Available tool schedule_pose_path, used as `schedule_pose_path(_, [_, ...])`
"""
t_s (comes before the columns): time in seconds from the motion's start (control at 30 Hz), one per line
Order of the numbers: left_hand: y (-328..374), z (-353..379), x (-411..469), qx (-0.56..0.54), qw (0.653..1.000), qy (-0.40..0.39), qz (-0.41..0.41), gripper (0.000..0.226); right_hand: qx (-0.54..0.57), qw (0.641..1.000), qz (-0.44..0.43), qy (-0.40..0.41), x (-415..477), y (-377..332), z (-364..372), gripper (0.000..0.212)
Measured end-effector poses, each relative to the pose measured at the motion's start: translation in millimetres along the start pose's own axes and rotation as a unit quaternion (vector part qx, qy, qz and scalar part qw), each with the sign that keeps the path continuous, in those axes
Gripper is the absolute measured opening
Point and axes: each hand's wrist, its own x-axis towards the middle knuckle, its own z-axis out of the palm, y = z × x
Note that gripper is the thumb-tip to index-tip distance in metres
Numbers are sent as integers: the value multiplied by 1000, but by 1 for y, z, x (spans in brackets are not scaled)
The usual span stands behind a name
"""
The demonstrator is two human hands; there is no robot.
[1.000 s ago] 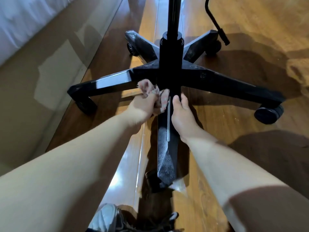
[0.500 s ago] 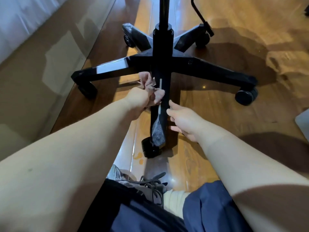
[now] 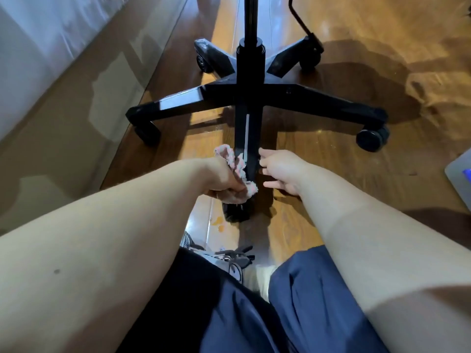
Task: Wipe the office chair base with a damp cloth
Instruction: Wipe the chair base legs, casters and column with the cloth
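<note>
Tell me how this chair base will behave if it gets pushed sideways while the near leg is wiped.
The chair base will probably roll: it stands on casters on a glossy wooden floor. It looks rigid, so the legs should not flex under the cloth. Its five wide-spread legs make tipping unlikely.

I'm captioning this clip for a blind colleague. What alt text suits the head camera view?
Seen from above, a person's left hand grips a pink cloth against the nearest leg of a black five-legged office chair base. The right hand, fingers straight, is at that leg's other side. The base stands on castors on a glossy wooden floor.
</note>
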Motion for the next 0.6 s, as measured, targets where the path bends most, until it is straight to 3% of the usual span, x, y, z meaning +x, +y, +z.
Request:
schedule_pose_path(0.17, [0, 16, 1, 101, 979, 174, 23, 35, 39, 999, 37, 1, -23, 1, 0, 40])
schedule_pose_path(0.37, [-23, 26, -9, 138, 976, 167, 30, 38, 126, 990, 59, -8, -25, 10, -1, 39])
schedule_pose_path(0.5, [-42, 51, -11, 90, 977, 165, 101, 39, 174, 982, 71, 11, -21, 11, 5, 36])
schedule_pose_path(0.6, [-43, 47, -6, 119, 964, 198, 128, 41, 167, 983, 79, -4, -19, 16, -1, 35])
